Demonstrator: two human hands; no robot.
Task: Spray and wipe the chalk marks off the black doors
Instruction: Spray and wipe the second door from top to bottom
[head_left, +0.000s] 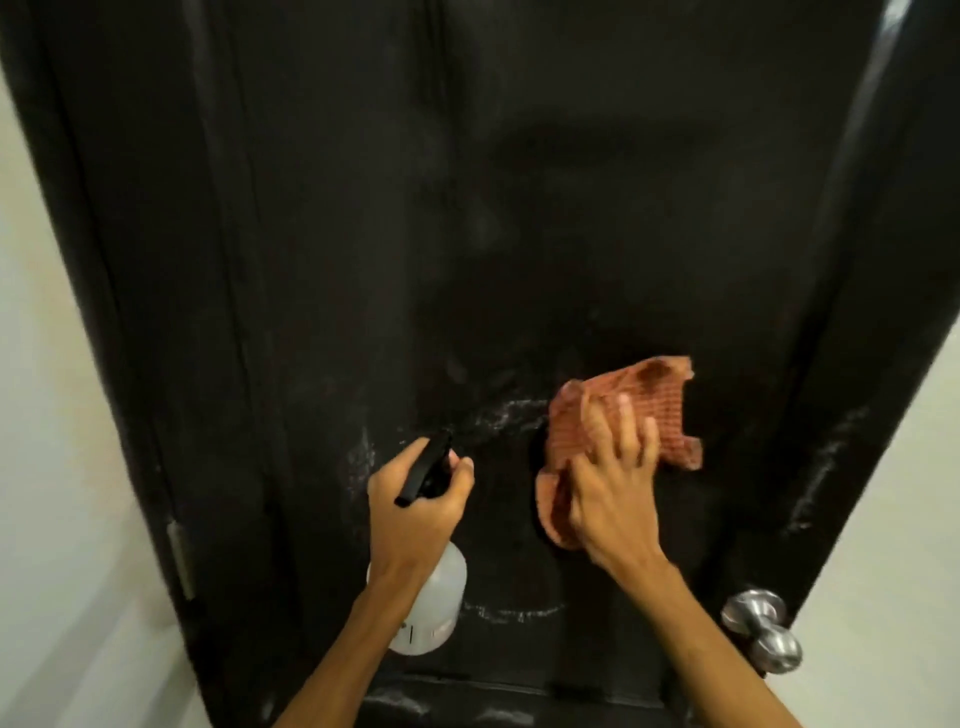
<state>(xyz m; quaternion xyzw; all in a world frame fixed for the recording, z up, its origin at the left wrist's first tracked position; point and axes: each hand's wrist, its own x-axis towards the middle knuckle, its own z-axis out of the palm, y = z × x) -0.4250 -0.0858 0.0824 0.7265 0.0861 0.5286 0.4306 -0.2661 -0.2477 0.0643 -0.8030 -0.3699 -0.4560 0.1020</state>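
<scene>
Black door (519, 208): fills the frame top to bottom. The upper half reads dull black with only a faint grey haze and no clear strokes, so you can judge it mostly done. A darker patch in the middle right, around the cloth, looks wet or freshly cleaned.

Door frame (831, 395), right side: a long chalk streak (826, 467) runs down it, untouched.

Chalk left on the door, lower half:
- smeared band (498, 415), centre, just left of the cloth
- vertical smudge (358, 462), left of the nozzle
- thin arc (511, 613), between your forearms
- pale patches (405, 701) along the bottom edge of the frame

Spray bottle (431, 608), lower centre-left: translucent body, black head aimed up and right at the smeared band. No mist shows.

Cloth (660, 410), orange, centre right: spread against the door, its left edge touching the end of the smeared band.

Left grip (415, 514): wrapped round the bottle neck, one finger forward by the trigger. You cannot tell if it is squeezing.

Right grip (613, 483): fingers spread and straight, pressing the cloth flat to the panel.

Door knob (763, 629), lower right: metal, no chalk visible.

Judgement: you are roughly midway on this door. The lower panel and the right frame remain. Other doors are out of view.
</scene>
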